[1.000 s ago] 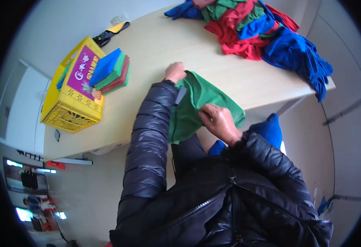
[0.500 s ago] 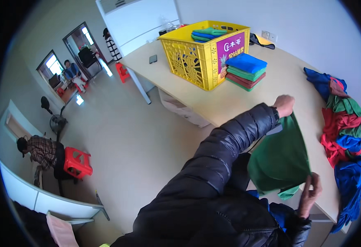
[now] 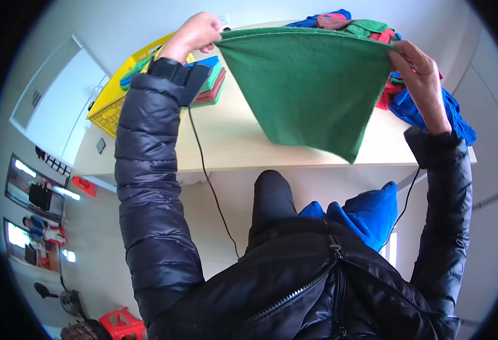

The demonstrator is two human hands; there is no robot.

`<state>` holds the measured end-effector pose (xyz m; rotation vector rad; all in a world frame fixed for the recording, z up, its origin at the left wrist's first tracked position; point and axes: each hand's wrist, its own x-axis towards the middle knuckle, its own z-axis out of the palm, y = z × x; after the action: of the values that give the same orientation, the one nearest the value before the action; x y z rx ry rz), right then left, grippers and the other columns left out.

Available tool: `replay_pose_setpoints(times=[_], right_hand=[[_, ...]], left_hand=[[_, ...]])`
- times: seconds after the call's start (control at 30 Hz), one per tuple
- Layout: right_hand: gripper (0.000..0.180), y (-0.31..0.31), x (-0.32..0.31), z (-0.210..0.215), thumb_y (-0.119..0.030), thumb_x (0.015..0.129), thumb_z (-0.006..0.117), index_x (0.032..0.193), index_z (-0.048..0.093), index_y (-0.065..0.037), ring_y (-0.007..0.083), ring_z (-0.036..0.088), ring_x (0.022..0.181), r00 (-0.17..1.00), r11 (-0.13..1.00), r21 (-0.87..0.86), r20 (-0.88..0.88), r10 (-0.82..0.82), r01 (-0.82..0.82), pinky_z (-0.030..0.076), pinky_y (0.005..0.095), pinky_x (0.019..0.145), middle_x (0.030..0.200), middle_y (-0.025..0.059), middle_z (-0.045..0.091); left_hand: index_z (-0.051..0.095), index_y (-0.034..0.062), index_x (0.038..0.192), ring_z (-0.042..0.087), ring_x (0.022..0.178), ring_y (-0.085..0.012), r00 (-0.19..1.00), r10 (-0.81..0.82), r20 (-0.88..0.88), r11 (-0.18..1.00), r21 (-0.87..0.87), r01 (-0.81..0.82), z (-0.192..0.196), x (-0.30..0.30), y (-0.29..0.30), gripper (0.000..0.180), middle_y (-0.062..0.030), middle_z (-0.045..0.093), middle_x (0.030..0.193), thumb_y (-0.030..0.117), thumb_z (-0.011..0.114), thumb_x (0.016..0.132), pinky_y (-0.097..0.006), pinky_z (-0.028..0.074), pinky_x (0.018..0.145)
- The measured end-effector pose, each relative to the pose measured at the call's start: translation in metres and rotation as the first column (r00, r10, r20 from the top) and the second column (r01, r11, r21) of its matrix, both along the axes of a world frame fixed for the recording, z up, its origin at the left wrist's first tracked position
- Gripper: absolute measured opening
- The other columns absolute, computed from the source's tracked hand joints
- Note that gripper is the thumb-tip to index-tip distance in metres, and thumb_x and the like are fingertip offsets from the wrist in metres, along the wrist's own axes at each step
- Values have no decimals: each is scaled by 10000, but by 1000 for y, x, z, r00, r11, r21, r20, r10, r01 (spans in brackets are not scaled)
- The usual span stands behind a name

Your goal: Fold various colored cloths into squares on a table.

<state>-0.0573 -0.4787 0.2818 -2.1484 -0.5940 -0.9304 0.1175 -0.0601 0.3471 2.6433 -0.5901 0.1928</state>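
Note:
A green cloth (image 3: 311, 85) hangs stretched between my two hands, its upper edge nearly level and its lower part loose above the table. My left hand (image 3: 197, 35) pinches the upper left corner. At the other end, my right hand (image 3: 418, 63) grips the upper right corner between thumb and fingers. Beside my left wrist is a folded stack of cloths (image 3: 212, 85) in blue, green and brownish red. Behind the green cloth and my right hand lies a loose heap of red, green and blue cloths (image 3: 410, 107), partly hidden.
A yellow plastic crate (image 3: 107, 110) with folded cloths stands at the table's left, partly behind my left arm. A phone-like dark object (image 3: 101, 145) lies near the table edge. Blue cloth (image 3: 368, 215) rests by my lap. Black cables (image 3: 203, 164) hang from both wrists. A red stool (image 3: 122, 324) stands lower left.
My view has turned toward the table. Both hands have lifted and spread apart, so the green cloth, which hung slanted at the table edge, is now pulled wide.

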Motion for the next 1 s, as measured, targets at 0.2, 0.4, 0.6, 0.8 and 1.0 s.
replay_pose_setpoints(times=[0.2,0.4,0.6,0.8,1.0], right_hand=[[125,-6,16,-20,-94,1003,613,1043,631,23,79,607,801,994,992,86,-46,100,-95,520,236,760,838,18,634],[132,1,15,-5,-106,998,620,1022,634,23,91,616,786,999,999,38,-15,29,-29,522,242,750,815,27,631],[116,-7,8,8,-101,1008,606,1013,624,13,60,585,811,998,998,64,-65,-11,15,498,222,766,839,-7,620],[114,-3,15,16,-103,1011,601,1025,631,5,48,575,820,998,997,75,-50,32,-28,488,215,775,853,-24,621],[121,-5,21,25,-106,1011,602,1049,646,1,38,578,841,999,997,75,-42,-28,31,482,210,795,871,-32,636]], left_hand=[[629,8,889,592,550,-74,988,-96,-118,965,-253,64,-16,-19,14,32,-17,615,689,27,621,864,-228,486,480],[647,4,914,631,568,-118,994,-40,-103,984,-174,21,-23,-32,10,73,-50,641,704,32,627,850,-249,511,497],[615,20,951,619,588,-68,935,-231,-270,863,-501,69,-28,-39,15,67,-2,615,731,31,591,890,-202,506,521],[601,28,969,625,584,-77,931,-242,-274,779,-627,18,-49,-39,19,70,-3,618,751,21,581,902,-203,512,519],[611,-3,1035,697,735,-137,882,-370,-292,666,-745,33,-60,-37,26,133,-52,663,900,21,604,905,-237,572,665]])
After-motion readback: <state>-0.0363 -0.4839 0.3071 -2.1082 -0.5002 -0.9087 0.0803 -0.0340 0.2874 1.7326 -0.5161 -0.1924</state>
